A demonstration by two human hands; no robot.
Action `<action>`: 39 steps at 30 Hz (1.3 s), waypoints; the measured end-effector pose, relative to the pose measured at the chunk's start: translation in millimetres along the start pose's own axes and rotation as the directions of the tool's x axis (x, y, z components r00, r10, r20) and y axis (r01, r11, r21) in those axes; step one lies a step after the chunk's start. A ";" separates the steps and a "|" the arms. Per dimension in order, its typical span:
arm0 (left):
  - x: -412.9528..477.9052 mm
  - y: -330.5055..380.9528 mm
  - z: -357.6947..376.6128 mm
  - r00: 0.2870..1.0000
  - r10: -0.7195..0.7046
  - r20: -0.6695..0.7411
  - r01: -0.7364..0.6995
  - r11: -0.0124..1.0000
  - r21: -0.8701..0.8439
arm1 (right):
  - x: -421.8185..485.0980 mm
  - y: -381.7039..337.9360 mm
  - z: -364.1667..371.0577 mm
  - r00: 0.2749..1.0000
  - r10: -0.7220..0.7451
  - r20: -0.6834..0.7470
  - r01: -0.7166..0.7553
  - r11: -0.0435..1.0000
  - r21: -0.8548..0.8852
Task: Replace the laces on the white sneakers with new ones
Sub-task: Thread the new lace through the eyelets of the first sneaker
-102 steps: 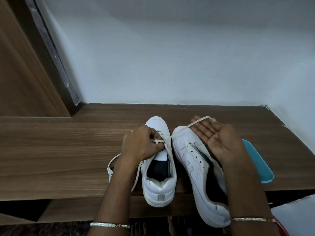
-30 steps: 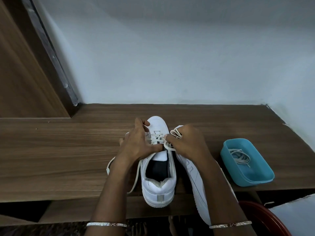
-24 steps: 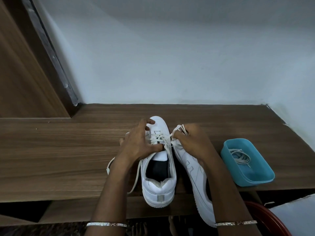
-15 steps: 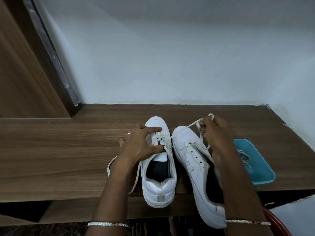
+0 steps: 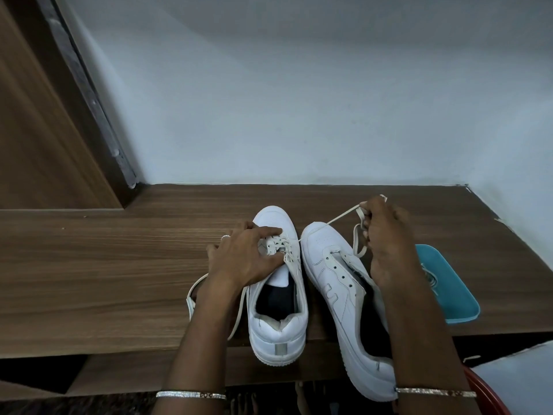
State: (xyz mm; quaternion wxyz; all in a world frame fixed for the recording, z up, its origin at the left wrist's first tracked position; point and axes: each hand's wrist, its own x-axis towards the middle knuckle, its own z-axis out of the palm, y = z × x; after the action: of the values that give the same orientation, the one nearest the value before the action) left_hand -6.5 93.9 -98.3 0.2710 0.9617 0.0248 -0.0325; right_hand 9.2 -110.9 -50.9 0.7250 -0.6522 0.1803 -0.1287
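a bangle [image 5: 191, 394] circles each wrist, nearest the camera. the half-laced sneaker [image 5: 278, 333] stands on the wooden shelf [image 5: 104, 265], heel toward the camera. just right of it lies the second sneaker [image 5: 326, 265], eyelets bare, heel past the shelf edge. the left hand [image 5: 242, 260] curls over the half-laced sneaker's lacing, thumb and fingers pinching the crossed lace [image 5: 276, 243]; slack lace loops out left of that sneaker. beyond and right of its toe, the right hand [image 5: 386, 235] grips the lace's free end, drawn taut. a teal tray [image 5: 449, 290] sits further right.

Teal tray [image 5: 449, 295] on wooden shelf [image 5: 104, 265].
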 end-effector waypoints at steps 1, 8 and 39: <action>0.4 0.4 0.0 1.000 0.001 -0.002 -0.001 1.000 0.001 | -0.5 -1.1 0.2 1.000 0.014 -0.002 -0.014 1.000 0.015; 9.4 -27.9 -1.0 0.994 0.085 0.072 -0.044 0.894 -0.447 | 3.9 -3.0 -9.3 0.993 0.086 0.084 -0.082 0.995 -0.049; 9.7 -48.2 -7.1 0.963 0.129 0.237 0.085 0.689 -0.720 | -14.1 48.6 32.6 0.837 -0.110 0.536 0.526 0.433 -0.732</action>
State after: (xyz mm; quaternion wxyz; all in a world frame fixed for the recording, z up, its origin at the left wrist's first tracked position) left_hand 0.3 139.0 -118.0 0.6292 0.7631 -0.0128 -0.1469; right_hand 8.1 -70.0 -95.0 0.2839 -0.9563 -0.0665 -0.0199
